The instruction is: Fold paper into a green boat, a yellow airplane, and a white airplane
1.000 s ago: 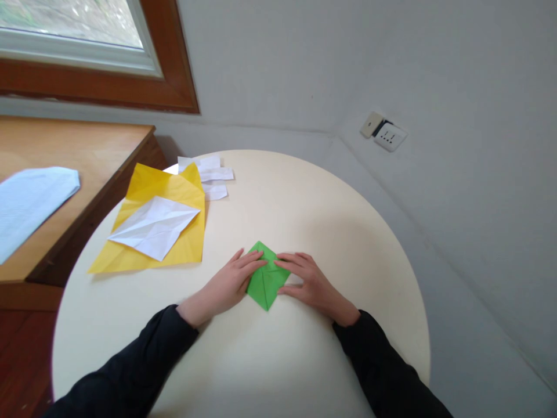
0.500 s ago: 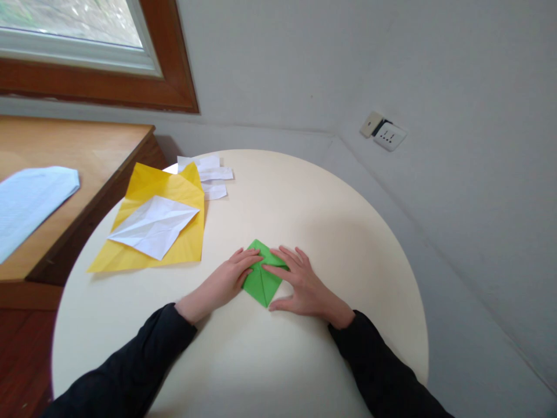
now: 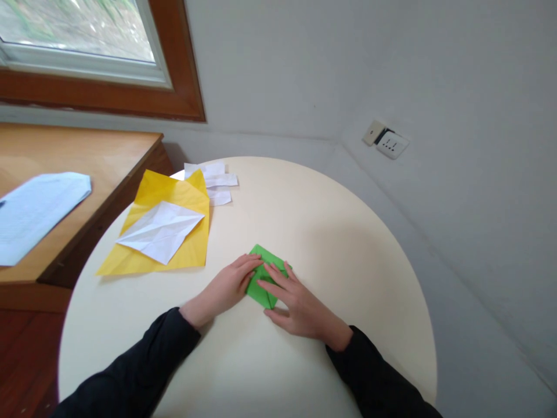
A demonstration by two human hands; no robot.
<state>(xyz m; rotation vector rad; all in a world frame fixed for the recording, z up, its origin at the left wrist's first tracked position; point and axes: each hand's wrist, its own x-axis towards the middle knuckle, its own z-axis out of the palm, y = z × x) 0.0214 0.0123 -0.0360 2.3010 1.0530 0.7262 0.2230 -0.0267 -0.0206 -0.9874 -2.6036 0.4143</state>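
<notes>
— Left hand (image 3: 227, 285)?
— Flat on the round cream bench (image 3: 331, 244), fingers (image 3: 250, 264) held close together, tips pressing the left side of the folded green paper (image 3: 266, 258). Not pinching anything.

— Right hand (image 3: 298, 305)?
— Palm down over the right and near part of the same green paper, fingers (image 3: 270, 285) slightly spread and stretched toward the left hand's fingertips, nearly touching them. Thumb out along the near side, resting on the bench. Pressing, not gripping.

— Location of the green paper?
— Near the middle of the bench, a little toward the near edge, lying flat, only its far corner and a strip between the hands showing.

— Anything else on the bench?
— Toward the far left edge, a creased yellow sheet (image 3: 187, 249) with a folded white sheet (image 3: 162, 230) on top; just beyond, at the far edge, a few white paper strips (image 3: 216, 181). Well apart from the hands.

— Beside the bench?
— A wooden desk (image 3: 87, 157) at left carrying a pale blue printed sheet (image 3: 37, 210), a wood-framed window (image 3: 183, 93) above it, a wall socket (image 3: 391, 144) at right.
</notes>
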